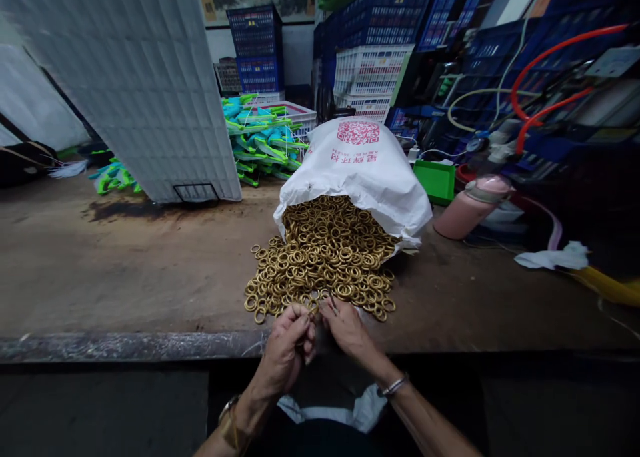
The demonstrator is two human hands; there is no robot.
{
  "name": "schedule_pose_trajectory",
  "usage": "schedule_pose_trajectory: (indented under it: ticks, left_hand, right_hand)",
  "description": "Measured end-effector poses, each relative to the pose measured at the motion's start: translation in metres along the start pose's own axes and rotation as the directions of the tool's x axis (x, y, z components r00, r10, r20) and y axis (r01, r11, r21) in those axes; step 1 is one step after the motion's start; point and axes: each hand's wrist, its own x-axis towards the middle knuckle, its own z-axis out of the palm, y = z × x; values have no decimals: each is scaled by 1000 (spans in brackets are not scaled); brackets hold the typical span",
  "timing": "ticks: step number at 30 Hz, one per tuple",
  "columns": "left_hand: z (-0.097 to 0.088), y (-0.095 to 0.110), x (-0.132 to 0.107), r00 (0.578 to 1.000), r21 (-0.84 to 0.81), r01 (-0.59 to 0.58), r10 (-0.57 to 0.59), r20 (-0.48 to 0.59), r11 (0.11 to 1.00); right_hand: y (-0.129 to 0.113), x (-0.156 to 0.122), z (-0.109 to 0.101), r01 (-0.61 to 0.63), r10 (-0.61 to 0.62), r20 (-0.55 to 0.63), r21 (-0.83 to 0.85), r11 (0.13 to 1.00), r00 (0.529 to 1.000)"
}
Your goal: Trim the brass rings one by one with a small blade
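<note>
A gold-coloured ring (313,311) is pinched between the thumb and fingers of my left hand (289,342), at the table's front edge. Close beside it, my right hand (349,328) is closed, and a thin dark tool (333,301) sticks out between its fingers; its kind is too small to tell. Just beyond both hands spreads a heap of gold-coloured rings (320,263). They spill from the mouth of a white sack (360,170) with red print, which lies on its side.
The brown wooden table (150,277) has a worn front edge. A tall whitish panel (150,77) stands at left, near green and blue plastic pieces (265,140). To the right are a pink bottle (470,207), a green tray (435,180) and a red hose (520,90). Crates (370,70) are stacked behind.
</note>
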Motion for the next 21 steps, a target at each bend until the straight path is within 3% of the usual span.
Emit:
schedule_pose_trajectory:
  ticks: [3,7,14,21]
  left_hand:
    - [-3,-3,5,1000,-58,4,-2,27,998]
    - [-7,-6,7,1000,-13,11,-11,-15,1000]
    - [-12,-9,6,995,40,7,-3,-103,999]
    - [-14,-16,5,989,233,-71,99,-110,970]
  right_hand:
    - [-7,-8,7,-92,58,104,348,933,993]
    - [-15,-14,10,-113,44,150,490,865,988]
    - [-20,-13,2,166,-169,-12,271,948,986]
    - [-20,-15,3,212,-213,-12,157,965,977]
